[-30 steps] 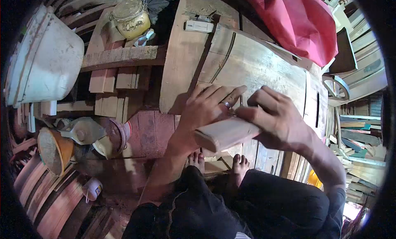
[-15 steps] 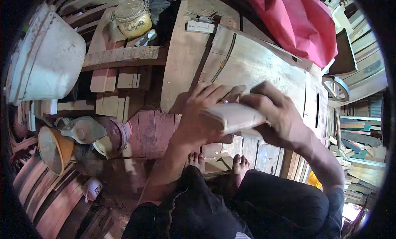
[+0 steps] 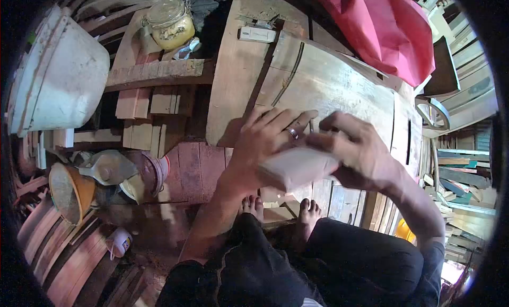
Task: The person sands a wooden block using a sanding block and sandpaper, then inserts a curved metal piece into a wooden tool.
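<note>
A pale wooden block with smooth faces is held in front of me, above the workbench edge and my bare feet. Wrapped around its left side is my left hand, with a ring on one finger. My right hand is curled at the block's right end, its fingers bent and slightly smeared by motion. Between the two hands, near the fingertips, something thin and dark is too small to name. The palms and the block's underside are hidden.
The wooden workbench lies beyond my hands, with a small pale box on it. Red cloth covers its far right. Left are a white tub, a glass jar and an orange-rimmed bowl. Wood offcuts are piled right.
The block has tilted, so its broad face shows more and its near end sits slightly lower. My right fingers have shifted a little, and the ring on my left hand shows more clearly.
</note>
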Demonstrator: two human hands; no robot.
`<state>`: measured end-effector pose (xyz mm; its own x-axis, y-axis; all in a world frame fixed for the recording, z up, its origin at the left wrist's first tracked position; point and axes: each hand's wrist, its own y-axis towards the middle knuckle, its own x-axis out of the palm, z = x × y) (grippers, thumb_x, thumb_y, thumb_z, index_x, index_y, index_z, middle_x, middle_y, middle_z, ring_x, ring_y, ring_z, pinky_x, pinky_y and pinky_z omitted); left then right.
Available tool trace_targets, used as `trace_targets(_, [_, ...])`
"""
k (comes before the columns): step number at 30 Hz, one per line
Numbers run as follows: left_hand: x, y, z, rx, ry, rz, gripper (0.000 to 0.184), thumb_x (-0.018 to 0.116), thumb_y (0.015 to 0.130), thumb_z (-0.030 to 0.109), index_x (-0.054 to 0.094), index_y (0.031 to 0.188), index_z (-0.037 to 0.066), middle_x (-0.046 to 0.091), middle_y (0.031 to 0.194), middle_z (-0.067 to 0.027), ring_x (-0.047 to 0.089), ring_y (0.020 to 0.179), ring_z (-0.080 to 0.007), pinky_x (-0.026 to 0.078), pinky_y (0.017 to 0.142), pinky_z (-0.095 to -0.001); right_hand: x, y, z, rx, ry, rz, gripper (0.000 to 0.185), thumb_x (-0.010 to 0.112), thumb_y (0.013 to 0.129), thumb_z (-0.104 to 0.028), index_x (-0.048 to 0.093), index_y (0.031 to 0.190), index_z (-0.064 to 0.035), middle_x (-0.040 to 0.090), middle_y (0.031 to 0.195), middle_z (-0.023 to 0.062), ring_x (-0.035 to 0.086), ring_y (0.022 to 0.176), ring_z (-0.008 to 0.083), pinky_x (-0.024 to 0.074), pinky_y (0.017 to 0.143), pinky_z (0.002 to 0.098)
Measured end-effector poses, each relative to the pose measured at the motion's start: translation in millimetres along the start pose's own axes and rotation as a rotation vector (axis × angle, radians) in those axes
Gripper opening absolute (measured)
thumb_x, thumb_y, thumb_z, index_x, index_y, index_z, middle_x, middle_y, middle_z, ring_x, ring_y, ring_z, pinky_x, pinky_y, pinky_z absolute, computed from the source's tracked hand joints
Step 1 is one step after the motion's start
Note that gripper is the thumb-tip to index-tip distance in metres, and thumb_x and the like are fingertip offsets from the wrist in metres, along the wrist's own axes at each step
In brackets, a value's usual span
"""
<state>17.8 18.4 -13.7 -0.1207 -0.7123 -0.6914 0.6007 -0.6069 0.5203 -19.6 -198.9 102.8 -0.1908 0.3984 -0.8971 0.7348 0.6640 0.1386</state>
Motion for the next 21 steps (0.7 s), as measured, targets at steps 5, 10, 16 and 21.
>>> trace_targets(5, [-8, -2, 10, -0.064, -0.122, 0.022, 0.067, 0.081, 0.073, 0.035, 0.062, 0.131, 0.007, 0.063, 0.117, -0.0094, 0.061, 0.115, -0.0293, 0.044, 0.104, -0.0462, 7, -1, 6, 0.086, 0.059, 0.066, 0.058, 0.088, 0.075, -0.016, 0.063, 0.125, -0.0025, 0.063, 0.102, 0.0145, 0.068, 0.087, 0.0317, 0.0568, 0.072, 0.0408])
trace_targets(10, [-6, 3, 5, -0.017, -0.007, -0.047, 0.072, 0.077, 0.076, 0.043, 0.062, 0.138, 0.008, 0.064, 0.122, -0.0107, 0.061, 0.117, -0.028, 0.043, 0.106, -0.0445, 9, 0, 3, -0.005, 0.049, 0.056, 0.059, 0.09, 0.072, -0.017, 0.066, 0.125, -0.0103, 0.061, 0.099, 0.0125, 0.068, 0.086, 0.031, 0.0567, 0.069, 0.0415])
trace_targets(16, [-3, -7, 11, -0.053, -0.069, 0.017, 0.066, 0.083, 0.073, 0.042, 0.065, 0.128, 0.01, 0.065, 0.122, -0.0098, 0.062, 0.117, -0.031, 0.045, 0.106, -0.0497, 4, -1, 6, 0.21, 0.062, 0.057, 0.057, 0.085, 0.078, -0.015, 0.063, 0.13, -0.0102, 0.061, 0.103, 0.0141, 0.069, 0.091, 0.0339, 0.0589, 0.079, 0.0424])
trace_targets(21, [-9, 4, 7, -0.042, -0.06, -0.075, 0.068, 0.075, 0.077, 0.042, 0.063, 0.136, 0.01, 0.063, 0.12, -0.0092, 0.061, 0.116, -0.0284, 0.041, 0.104, -0.0444, 0, 1, 4, -0.007, 0.057, -0.012, 0.058, 0.08, 0.08, -0.015, 0.063, 0.136, -0.0167, 0.062, 0.103, 0.0106, 0.07, 0.091, 0.035, 0.0602, 0.08, 0.0436])
